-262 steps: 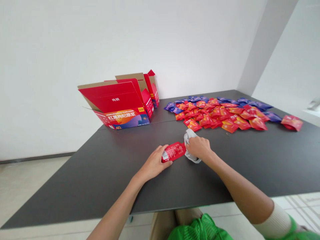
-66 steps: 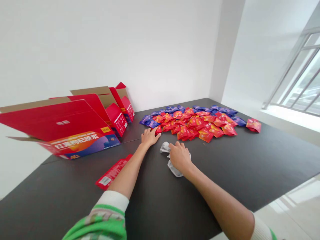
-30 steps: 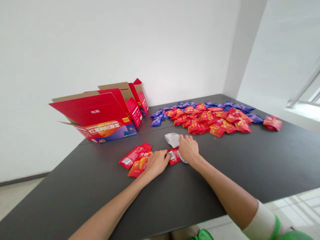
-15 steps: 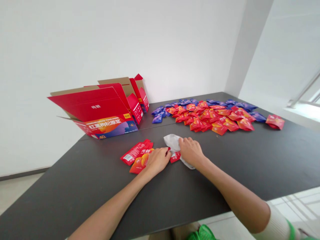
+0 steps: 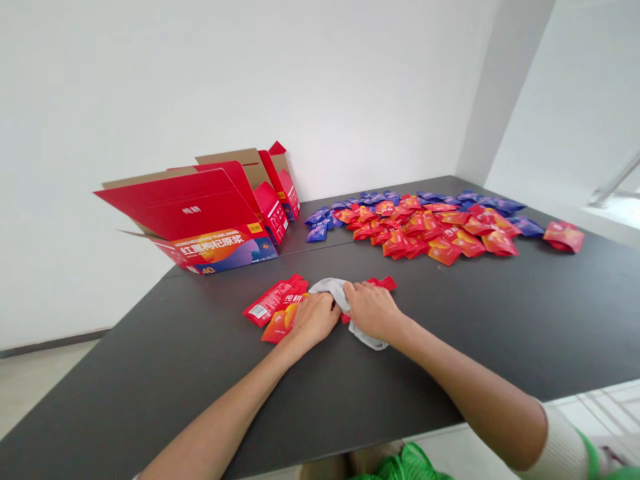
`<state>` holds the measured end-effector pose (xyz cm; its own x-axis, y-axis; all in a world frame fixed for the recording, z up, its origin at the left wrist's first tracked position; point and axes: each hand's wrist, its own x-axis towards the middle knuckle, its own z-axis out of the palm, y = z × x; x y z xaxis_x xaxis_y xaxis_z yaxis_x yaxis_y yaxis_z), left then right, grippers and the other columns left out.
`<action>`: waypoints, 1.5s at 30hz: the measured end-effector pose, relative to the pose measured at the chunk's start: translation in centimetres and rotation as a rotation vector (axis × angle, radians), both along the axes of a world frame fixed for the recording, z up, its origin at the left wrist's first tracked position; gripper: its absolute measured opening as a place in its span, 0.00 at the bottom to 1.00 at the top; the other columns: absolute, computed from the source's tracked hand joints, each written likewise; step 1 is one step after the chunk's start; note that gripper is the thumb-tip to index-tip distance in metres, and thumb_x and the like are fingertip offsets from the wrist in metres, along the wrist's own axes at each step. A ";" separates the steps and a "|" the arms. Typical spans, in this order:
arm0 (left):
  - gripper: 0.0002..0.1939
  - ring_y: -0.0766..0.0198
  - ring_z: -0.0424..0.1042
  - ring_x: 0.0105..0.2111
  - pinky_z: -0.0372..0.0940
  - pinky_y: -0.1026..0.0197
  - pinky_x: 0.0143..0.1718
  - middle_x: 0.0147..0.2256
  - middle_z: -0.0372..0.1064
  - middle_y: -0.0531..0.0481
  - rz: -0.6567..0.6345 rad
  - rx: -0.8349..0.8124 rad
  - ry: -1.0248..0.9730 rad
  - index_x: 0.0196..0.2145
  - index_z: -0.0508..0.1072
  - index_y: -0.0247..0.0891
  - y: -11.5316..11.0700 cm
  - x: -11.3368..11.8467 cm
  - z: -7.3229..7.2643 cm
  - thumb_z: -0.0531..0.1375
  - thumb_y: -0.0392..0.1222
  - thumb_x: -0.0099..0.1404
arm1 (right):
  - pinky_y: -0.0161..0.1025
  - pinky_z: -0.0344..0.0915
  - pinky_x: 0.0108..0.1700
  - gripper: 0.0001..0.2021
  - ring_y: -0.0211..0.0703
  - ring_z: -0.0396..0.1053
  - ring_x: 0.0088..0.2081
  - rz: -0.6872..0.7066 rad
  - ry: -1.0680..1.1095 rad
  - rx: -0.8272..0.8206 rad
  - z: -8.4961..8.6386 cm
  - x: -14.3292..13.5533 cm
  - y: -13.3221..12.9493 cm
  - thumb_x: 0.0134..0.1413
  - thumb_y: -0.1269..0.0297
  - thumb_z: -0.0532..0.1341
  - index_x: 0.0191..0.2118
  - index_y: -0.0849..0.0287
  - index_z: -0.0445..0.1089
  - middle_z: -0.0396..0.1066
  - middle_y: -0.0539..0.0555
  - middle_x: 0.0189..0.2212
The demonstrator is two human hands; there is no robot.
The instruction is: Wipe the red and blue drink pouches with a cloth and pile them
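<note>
My right hand (image 5: 373, 310) is closed on a light grey cloth (image 5: 369, 339), pressing it onto a red pouch (image 5: 385, 283) that lies on the dark table. Most of that pouch is covered by the cloth and hand; its red end shows beyond my right knuckles. My left hand (image 5: 316, 317) is closed at the pouch's left end, its fingertips partly hidden by the cloth. Just left of that hand lie several more red pouches, one with a barcode label (image 5: 267, 305) and one with an orange fruit print (image 5: 279, 325) partly under my hand.
Open red cartons (image 5: 200, 220) stand at the back left against the wall. A heap of red pouches (image 5: 425, 227) and blue pouches (image 5: 320, 230) spreads over the back right, with a single red pouch (image 5: 564, 237) at its right end. Something green (image 5: 405, 463) shows below the table's front edge.
The cloth's upper end has swung left, over my left fingertips. More of the red pouch now shows to the right, beyond my right hand. The view has shifted slightly.
</note>
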<state>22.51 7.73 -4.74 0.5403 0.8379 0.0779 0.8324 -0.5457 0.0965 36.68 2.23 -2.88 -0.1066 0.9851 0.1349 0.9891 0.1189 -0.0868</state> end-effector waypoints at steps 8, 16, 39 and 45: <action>0.16 0.64 0.66 0.23 0.53 0.64 0.24 0.20 0.67 0.52 0.071 -0.061 -0.246 0.20 0.65 0.38 2.0 -2.2 2.0 0.47 0.46 0.61 | 0.43 0.63 0.38 0.12 0.53 0.69 0.42 -0.434 0.106 -0.169 0.9 5.5 1.7 0.54 0.70 0.48 0.44 0.64 0.61 0.69 0.65 0.39; 0.18 0.66 0.63 0.21 0.52 0.67 0.22 0.17 0.65 0.55 0.423 0.001 -0.513 0.18 0.64 0.37 3.4 -12.4 4.0 0.48 0.50 0.58 | 0.44 0.62 0.40 0.13 0.53 0.69 0.43 -0.345 0.163 -0.187 1.4 4.9 1.8 0.56 0.66 0.47 0.44 0.62 0.61 0.69 0.65 0.41; 0.36 0.48 0.43 0.61 0.47 0.41 0.57 0.63 0.41 0.48 -0.225 0.294 0.012 0.61 0.48 0.51 -1.9 -13.3 2.0 0.56 0.58 0.57 | 0.44 0.61 0.40 0.12 0.53 0.68 0.43 -0.237 0.110 -0.248 0.8 3.9 1.6 0.55 0.67 0.48 0.45 0.62 0.60 0.68 0.65 0.41; 0.29 0.51 0.41 0.62 0.45 0.36 0.55 0.64 0.37 0.54 -0.209 0.182 0.085 0.60 0.44 0.61 0.4 -10.8 1.3 0.47 0.59 0.63 | 0.42 0.61 0.40 0.13 0.52 0.68 0.44 -0.221 0.099 -0.243 0.5 4.0 1.8 0.55 0.67 0.48 0.45 0.61 0.60 0.68 0.64 0.43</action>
